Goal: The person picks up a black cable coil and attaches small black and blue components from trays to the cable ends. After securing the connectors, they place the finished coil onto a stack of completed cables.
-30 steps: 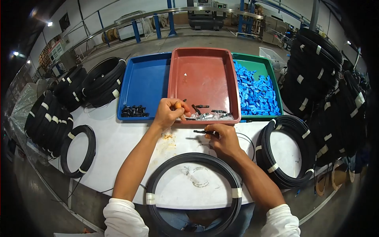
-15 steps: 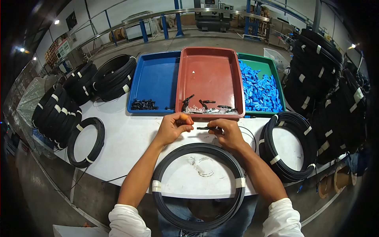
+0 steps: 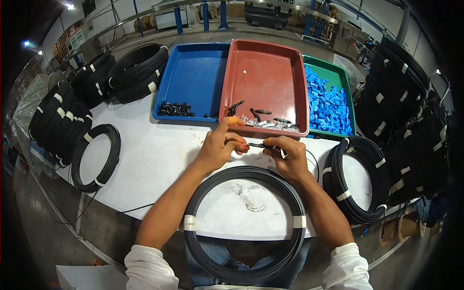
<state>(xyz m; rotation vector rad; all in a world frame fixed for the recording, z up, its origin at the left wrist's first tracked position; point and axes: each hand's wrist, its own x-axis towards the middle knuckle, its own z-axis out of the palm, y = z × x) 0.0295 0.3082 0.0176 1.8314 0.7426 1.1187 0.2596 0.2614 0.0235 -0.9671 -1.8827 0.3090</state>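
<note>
My right hand (image 3: 289,155) pinches a slim black cable connector (image 3: 256,145), which lies level and points left. A thin black cable (image 3: 316,162) curves away beyond that hand. My left hand (image 3: 217,149) is closed at the connector's left end, thumb and fingers together, with the index finger raised and an orange band on its tip. Something reddish shows at its fingertips, too small to name. Below both hands, a coil of black cable (image 3: 189,205) with white tape bands rests on the table's front edge, partly over my lap.
Behind my hands stand a blue tray (image 3: 193,79) with black parts, a red tray (image 3: 266,72) with black connectors and clear bits, and a green tray (image 3: 339,77) full of blue clips (image 3: 328,108). Cable coils (image 3: 99,157) flank the white table (image 3: 150,159) on both sides.
My left fingers have come to the connector's left end, and the index finger has lifted. The right hand keeps its pinch. The whole view has shifted a little.
</note>
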